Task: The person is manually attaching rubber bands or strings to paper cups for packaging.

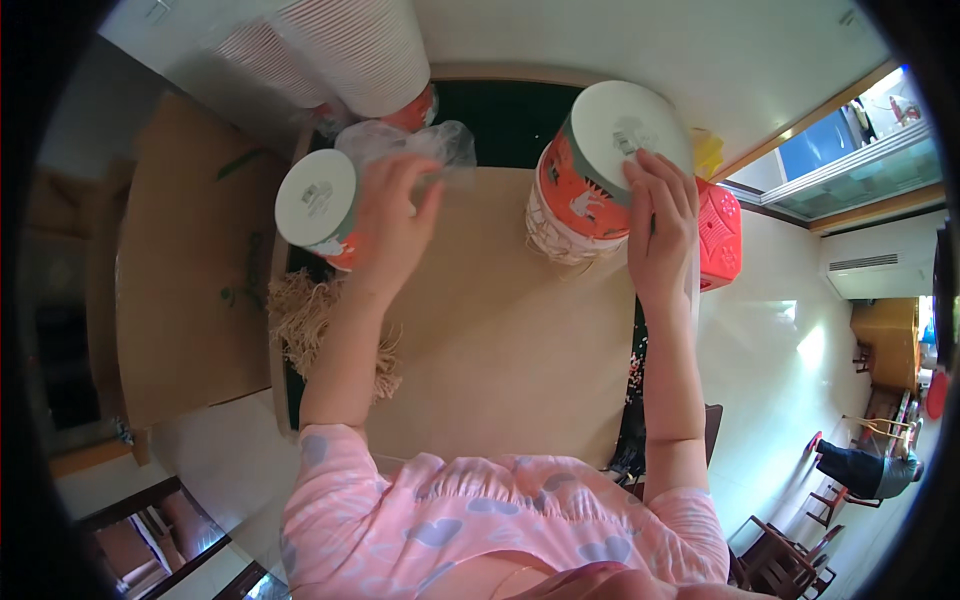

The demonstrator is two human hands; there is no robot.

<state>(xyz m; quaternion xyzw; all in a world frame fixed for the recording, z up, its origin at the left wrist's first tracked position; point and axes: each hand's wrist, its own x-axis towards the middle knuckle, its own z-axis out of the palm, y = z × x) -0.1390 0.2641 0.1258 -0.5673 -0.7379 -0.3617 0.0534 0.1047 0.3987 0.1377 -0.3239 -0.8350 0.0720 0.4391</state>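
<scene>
Gripping orange tubs, lids on

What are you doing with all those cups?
A person in pink stands at a tan table. The right hand rests on the white base of an upturned stack of orange paper cups. The left hand grips another cup stack beside a crumpled clear bag. Loose straw lies at the table's left edge, and a sleeve of white cups lies behind.

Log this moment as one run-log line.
left hand: on small orange tub, touching clear plastic bag | right hand: on large orange tub | surface: tan table
</scene>
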